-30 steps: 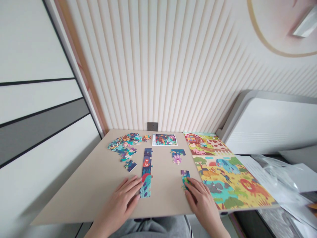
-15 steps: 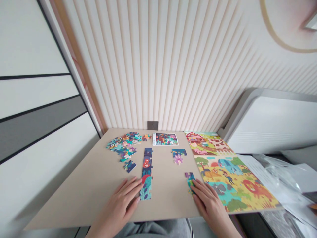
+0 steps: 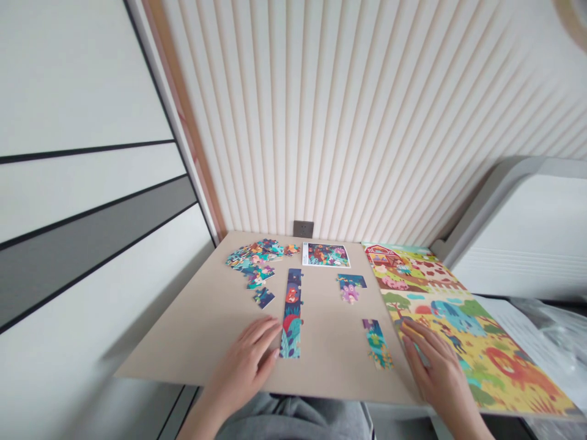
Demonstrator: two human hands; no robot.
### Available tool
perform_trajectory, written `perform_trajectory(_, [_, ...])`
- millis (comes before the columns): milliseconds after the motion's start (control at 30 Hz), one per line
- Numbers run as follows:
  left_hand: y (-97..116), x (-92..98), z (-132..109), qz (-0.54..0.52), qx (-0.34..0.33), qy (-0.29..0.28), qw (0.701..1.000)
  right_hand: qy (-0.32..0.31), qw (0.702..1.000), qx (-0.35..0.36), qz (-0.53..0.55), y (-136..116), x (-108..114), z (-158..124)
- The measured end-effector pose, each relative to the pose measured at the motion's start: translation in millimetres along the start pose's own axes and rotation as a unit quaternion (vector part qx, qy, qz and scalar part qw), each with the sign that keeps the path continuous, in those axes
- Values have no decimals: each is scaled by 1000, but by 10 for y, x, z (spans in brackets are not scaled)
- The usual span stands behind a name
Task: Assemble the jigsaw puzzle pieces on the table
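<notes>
My left hand [image 3: 247, 360] rests flat on the table, fingers stretched out, its tips beside the left edge of a joined strip of puzzle pieces [image 3: 292, 311]. That strip runs upright, dark blue at the top and teal at the bottom. Over the left part of the savanna puzzle [image 3: 486, 348], my right hand [image 3: 435, 360] lies with fingers extended and holds nothing. Just left of it is a short joined puzzle section [image 3: 378, 344] in purple, teal and yellow. A smaller joined section [image 3: 351, 287] with a purple creature sits farther back.
A heap of loose puzzle pieces [image 3: 254, 256] is at the back left, with a single piece [image 3: 264, 297] nearer me. A reference picture card [image 3: 326, 255] lies at the back. The farm puzzle [image 3: 408, 269] adjoins the savanna one. A wall socket [image 3: 303, 229] is behind the table.
My right hand has left the short purple-and-teal section and moved right onto the savanna puzzle. My left hand stays beside the strip. The whole view has shifted.
</notes>
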State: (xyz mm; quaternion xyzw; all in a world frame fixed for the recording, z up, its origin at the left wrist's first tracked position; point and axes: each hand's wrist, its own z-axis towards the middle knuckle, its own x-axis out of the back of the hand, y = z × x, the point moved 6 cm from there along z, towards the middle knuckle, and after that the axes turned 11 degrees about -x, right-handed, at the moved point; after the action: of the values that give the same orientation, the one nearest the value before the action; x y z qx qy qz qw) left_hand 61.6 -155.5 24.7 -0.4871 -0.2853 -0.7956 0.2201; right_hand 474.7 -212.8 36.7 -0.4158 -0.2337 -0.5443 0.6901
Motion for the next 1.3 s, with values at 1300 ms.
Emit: perform_trajectory(1300, [-911,-141,-42,0,105,135,985,-51,996,-68,-33,344,-267,215])
